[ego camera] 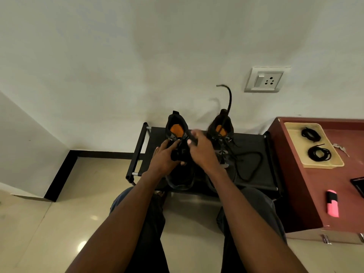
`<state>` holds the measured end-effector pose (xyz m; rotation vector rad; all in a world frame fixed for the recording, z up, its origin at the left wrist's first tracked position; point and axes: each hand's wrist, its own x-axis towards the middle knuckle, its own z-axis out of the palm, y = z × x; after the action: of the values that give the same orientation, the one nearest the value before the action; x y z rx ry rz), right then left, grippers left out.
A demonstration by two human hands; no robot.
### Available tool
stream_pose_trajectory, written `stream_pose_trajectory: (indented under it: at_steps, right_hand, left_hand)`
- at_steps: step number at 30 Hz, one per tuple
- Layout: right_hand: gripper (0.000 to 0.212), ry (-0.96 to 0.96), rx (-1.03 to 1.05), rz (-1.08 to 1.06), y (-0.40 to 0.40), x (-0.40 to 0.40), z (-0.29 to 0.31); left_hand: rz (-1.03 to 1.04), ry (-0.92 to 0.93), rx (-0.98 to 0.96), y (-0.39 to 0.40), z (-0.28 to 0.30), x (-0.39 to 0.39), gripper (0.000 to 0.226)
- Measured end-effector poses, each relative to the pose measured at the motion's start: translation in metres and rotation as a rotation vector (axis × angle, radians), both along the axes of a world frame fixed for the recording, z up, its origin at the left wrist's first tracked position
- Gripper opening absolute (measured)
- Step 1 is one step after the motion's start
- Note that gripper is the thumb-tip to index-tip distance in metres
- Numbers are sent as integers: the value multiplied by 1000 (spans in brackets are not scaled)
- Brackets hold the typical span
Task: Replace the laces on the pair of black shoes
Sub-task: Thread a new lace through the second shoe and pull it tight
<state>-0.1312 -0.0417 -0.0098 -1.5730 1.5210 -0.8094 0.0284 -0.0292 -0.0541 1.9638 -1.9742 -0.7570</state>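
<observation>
On the black rack (254, 142) by the wall stand two black shoes — the left hand (163, 156) steadies the left shoe (177, 133) while the right hand (201, 150) pinches its lace, and coiled spare laces (319, 153) lie in a tray (295, 127) alongside.

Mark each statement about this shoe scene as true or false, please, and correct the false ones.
1. Both hands work at the left shoe. True: the left hand and the right hand are at its lacing.
2. The tray holds two coiled black laces. True.
3. The right shoe has no lace. False: a loose black lace still runs from it across the shoe rack.
4. The pink highlighter lies in the tray. False: it lies on the red-brown cabinet, nearer the camera than the tray.
5. The wall socket has a plug in it. False: nothing is plugged in.
</observation>
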Motion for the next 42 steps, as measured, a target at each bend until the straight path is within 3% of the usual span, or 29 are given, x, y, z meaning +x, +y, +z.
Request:
stream_pose_trajectory:
  at_steps: [3,5,7,12,18,22,30,33,36,37,39,40,42]
  right_hand:
    - [24,414,65,118,-4,2,-40]
    - [18,446,73,114,-7,2,-40]
    - [17,366,74,98,-9,0,-36]
    - [24,-48,42,-136,-11,-7,15]
    - [27,-511,-321,-286,-16,-29,126]
    - [30,-562,-374,-252,-19,-32,155]
    - [28,-624,-425,-253,-12,-29,150]
    - [28,-537,-400,-218,-17,-35,139]
    - [19,-377,-344,-510,-39,-52,118]
    - [17,-247,-326,-643,-44,-58,107]
    - [36,105,-314,-777,-40,-60,79]
    - [38,205,-360,-741,-32,-56,64]
    - [19,244,-386,-455,-9,-38,36]
  left_hand:
    - [0,-6,-3,1,0,0,84]
    - [-2,-13,2,2,1,-1,84]
    - [2,-19,5,1,0,0,85]
    - [-3,-30,-1,0,-2,-1,88]
    - [0,27,21,3,0,-2,90]
    - [15,13,30,1,-5,-1,92]
    - [17,-11,55,-2,-10,0,94]
    - [3,-13,44,-3,-12,2,93]
    - [-4,-18,5,-2,-14,4,91]
    - [-3,-18,-5,-1,-14,4,91]
    - [0,-4,-19,1,-15,4,90]
    - [0,6,-24,2,-15,4,90]
    - [0,23,-25,3,-13,4,90]
